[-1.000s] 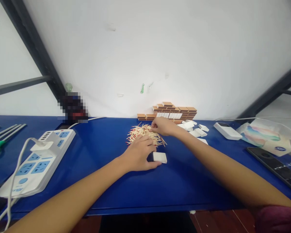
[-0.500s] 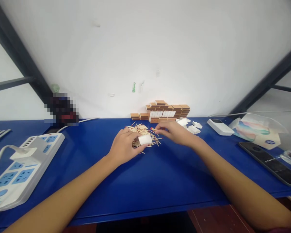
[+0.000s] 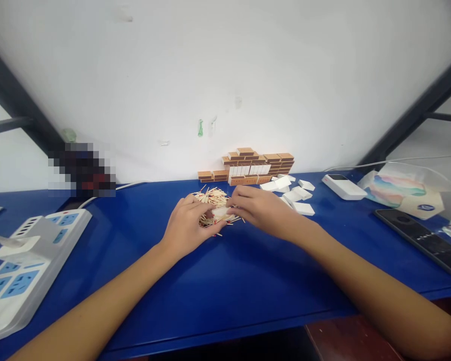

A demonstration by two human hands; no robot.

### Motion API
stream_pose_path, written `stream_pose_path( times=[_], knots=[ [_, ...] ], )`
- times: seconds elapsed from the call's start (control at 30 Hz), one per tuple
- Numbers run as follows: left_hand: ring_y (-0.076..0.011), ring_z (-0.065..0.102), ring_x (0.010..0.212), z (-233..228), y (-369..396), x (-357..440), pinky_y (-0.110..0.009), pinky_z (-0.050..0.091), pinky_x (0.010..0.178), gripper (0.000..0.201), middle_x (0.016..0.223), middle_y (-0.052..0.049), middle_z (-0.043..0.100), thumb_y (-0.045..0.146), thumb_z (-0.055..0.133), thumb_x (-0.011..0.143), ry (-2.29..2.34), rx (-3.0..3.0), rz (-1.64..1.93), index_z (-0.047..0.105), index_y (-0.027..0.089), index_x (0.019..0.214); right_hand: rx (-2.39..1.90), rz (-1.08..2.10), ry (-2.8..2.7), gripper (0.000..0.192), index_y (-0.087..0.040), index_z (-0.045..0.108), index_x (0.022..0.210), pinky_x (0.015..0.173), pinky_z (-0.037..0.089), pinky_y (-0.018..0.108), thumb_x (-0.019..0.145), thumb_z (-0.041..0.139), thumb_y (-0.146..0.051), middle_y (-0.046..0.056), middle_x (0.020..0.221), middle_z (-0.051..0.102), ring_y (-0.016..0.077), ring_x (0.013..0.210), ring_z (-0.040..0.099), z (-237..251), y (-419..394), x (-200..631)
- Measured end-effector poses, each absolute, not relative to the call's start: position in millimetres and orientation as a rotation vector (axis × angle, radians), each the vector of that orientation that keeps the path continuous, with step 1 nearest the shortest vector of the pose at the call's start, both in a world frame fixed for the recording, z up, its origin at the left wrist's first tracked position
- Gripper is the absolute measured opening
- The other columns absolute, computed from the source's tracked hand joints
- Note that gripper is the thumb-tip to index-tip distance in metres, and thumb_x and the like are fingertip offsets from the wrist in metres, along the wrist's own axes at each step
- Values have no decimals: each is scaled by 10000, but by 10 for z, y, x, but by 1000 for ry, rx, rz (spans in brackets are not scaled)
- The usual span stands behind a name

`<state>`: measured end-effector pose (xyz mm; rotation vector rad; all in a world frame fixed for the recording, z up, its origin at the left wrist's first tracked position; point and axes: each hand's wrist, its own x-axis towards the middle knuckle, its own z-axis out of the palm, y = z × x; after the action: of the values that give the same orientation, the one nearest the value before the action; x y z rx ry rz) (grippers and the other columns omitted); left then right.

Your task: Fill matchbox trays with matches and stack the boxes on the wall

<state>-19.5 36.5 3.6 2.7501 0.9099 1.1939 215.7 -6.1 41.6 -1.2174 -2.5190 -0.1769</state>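
Note:
My left hand [image 3: 188, 223] holds a small white matchbox tray [image 3: 220, 212] between thumb and fingers, just above a loose pile of matches [image 3: 212, 196]. My right hand [image 3: 261, 208] is closed, its fingertips at the tray's right end with a few matches pinched in them, mostly hidden by the fingers. More white trays [image 3: 298, 194] lie scattered beyond the right wrist. Behind the pile, brown matchboxes [image 3: 244, 168] stand stacked against the wall, a row of them showing white ends.
On the left lies a white power strip [image 3: 41, 260] with a plug in it. To the right are a white device with a dark screen [image 3: 344, 187], a tissue pack [image 3: 406, 193] and a black phone [image 3: 421, 240]. The blue table's front edge [image 3: 225, 333] runs below my forearms.
My right hand has moved left from beside the pile to the tray, bringing its matches there. The left hand keeps hold of the tray. The view has shifted slightly.

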Motion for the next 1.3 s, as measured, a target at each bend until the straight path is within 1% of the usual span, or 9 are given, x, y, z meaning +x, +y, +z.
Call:
stream_pose_path(
  times=[0.1, 0.2, 0.27, 0.4, 0.53, 0.7, 0.87, 1.13, 1.3],
  knots=[
    [-224, 585, 784, 35, 376, -202, -380, 495, 709, 321, 756, -31, 738, 502, 806, 880, 919, 2721, 1231, 789, 204, 998, -1255, -18, -2436, 226, -201, 706, 1068, 714, 417, 326, 1081, 539, -352, 72, 977, 662, 190, 833, 597, 499, -31, 2260],
    [-225, 585, 790, 24, 395, -216, -389, 500, 721, 343, 788, -34, 761, 493, 817, 874, 917, 2712, 1253, 789, 194, 1040, -1295, 178, -2420, 196, -210, 702, 1093, 689, 414, 319, 1017, 650, -383, 46, 927, 694, 179, 791, 604, 543, -15, 2318],
    [-227, 594, 808, 11, 415, -228, -392, 503, 732, 351, 812, -37, 770, 493, 829, 865, 911, 2712, 1249, 789, 196, 1048, -1319, 298, -2415, 160, -212, 698, 1083, 684, 414, 306, 990, 678, -341, 28, 897, 708, 166, 773, 611, 536, -8, 2317],
    [-229, 617, 832, -5, 449, -245, -393, 504, 751, 365, 822, -37, 768, 516, 841, 849, 917, 2711, 1254, 790, 210, 1043, -1366, 405, -2336, 87, -224, 709, 1003, 680, 411, 300, 996, 630, -260, 6, 837, 715, 150, 737, 613, 504, 13, 2279],
    [-227, 616, 820, 4, 443, -245, -399, 504, 755, 389, 816, -37, 762, 545, 833, 846, 920, 2704, 1282, 791, 210, 1038, -1361, 422, -2275, 108, -230, 722, 957, 679, 419, 307, 1001, 635, -278, -4, 804, 708, 144, 711, 602, 522, 14, 2268],
    [-228, 621, 817, 5, 419, -228, -390, 506, 736, 386, 794, -46, 745, 538, 831, 851, 921, 2705, 1305, 796, 193, 1021, -1231, 358, -2269, 119, -220, 724, 960, 704, 443, 306, 1008, 650, -300, 20, 884, 671, 149, 770, 592, 514, -15, 2241],
    [-222, 625, 828, 1, 417, -222, -391, 508, 762, 372, 810, -36, 762, 540, 813, 870, 919, 2688, 1297, 791, 211, 1043, -1135, 381, -2278, 140, -237, 739, 1044, 722, 453, 307, 1028, 631, -323, 40, 961, 624, 164, 822, 578, 435, -19, 2204],
    [-236, 631, 863, 28, 451, -239, -394, 482, 761, 403, 831, -50, 771, 581, 777, 886, 916, 2739, 1262, 792, 209, 1041, -1177, 353, -2278, 161, -219, 685, 1125, 697, 432, 290, 1003, 664, -322, 38, 979, 588, 152, 761, 534, 422, 15, 2268],
    [-237, 639, 886, 25, 483, -256, -392, 486, 777, 396, 863, -43, 783, 549, 823, 850, 895, 2730, 1261, 786, 206, 1044, -1171, 311, -2299, 89, -209, 674, 984, 712, 418, 298, 1006, 636, -286, 30, 918, 582, 161, 768, 529, 467, 10, 2272]
  ],
)
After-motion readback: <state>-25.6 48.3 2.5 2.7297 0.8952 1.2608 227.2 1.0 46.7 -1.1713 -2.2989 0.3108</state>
